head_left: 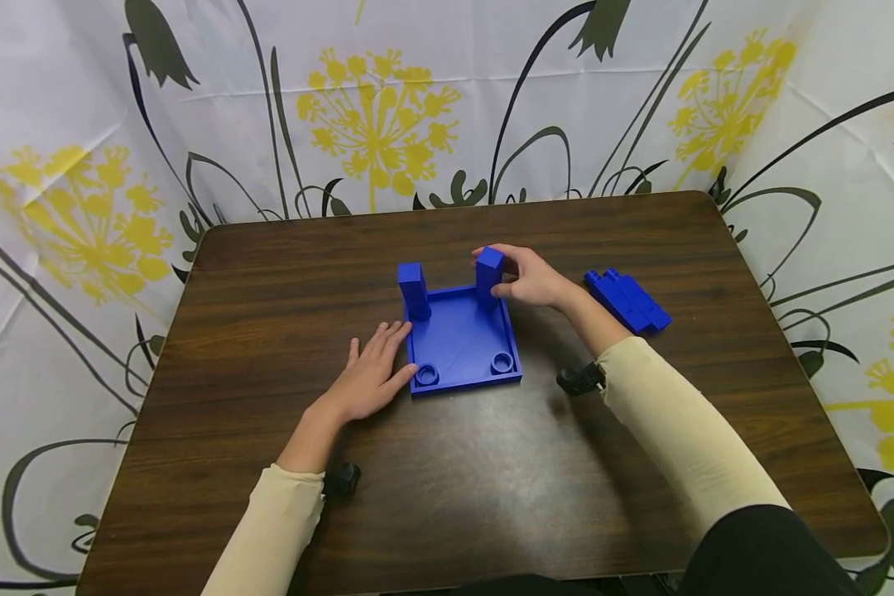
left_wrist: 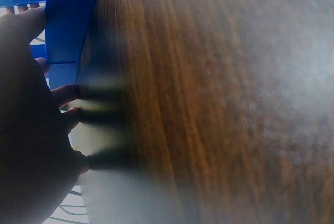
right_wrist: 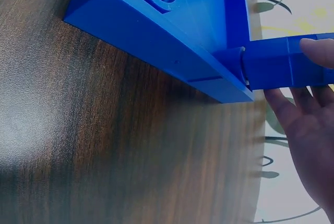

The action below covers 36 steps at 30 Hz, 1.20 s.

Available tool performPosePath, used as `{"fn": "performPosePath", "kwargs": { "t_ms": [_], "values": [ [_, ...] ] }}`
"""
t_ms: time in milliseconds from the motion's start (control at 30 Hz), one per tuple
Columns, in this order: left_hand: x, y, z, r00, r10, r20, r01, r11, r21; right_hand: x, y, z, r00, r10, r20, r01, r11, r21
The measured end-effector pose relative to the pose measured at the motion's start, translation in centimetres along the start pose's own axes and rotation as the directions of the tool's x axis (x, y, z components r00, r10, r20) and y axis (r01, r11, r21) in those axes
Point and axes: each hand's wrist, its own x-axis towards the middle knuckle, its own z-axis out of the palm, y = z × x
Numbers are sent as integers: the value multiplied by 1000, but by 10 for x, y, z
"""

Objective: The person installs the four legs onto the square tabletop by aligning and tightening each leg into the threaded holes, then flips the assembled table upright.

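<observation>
A shallow square blue plastic tray-like base (head_left: 462,339) with raised edges lies on the table, round sockets showing at its two near corners. One blue leg (head_left: 414,291) stands upright at its far left corner. At the far right corner my right hand (head_left: 532,277) grips a second blue leg (head_left: 488,277) between thumb and fingers; in the right wrist view this leg (right_wrist: 276,62) stands at the corner socket. My left hand (head_left: 372,377) lies with fingers spread against the base's left side, thumb near the near-left socket (head_left: 426,375).
More blue legs (head_left: 627,300) lie side by side on the brown wooden table (head_left: 268,290), right of the right forearm. Dark wrist cameras (head_left: 581,379) hang under both wrists. A flower-patterned curtain (head_left: 223,99) hangs behind the table.
</observation>
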Motion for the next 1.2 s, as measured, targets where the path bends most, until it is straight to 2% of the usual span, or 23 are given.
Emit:
{"fn": "performPosePath", "kwargs": {
  "t_ms": [167,433,600,933,1200],
  "values": [
    [0,0,0,1000,-1,2,1,1000,2,0,1,-1,1000,5,-2,-5,1000,-13],
    [0,0,0,1000,-4,12,4,1000,2,-2,4,0,1000,0,-28,-3,995,-102],
    [1,1,0,1000,-1,12,1,1000,-3,-2,4,1,998,10,-61,-18,991,-135],
    [1,0,0,1000,0,9,0,1000,1,-1,7,5,992,1,-124,-17,992,-127],
    [1,0,1,1000,1,9,-1,1000,5,0,8,8,981,23,-192,-64,976,-209]
  ]
}}
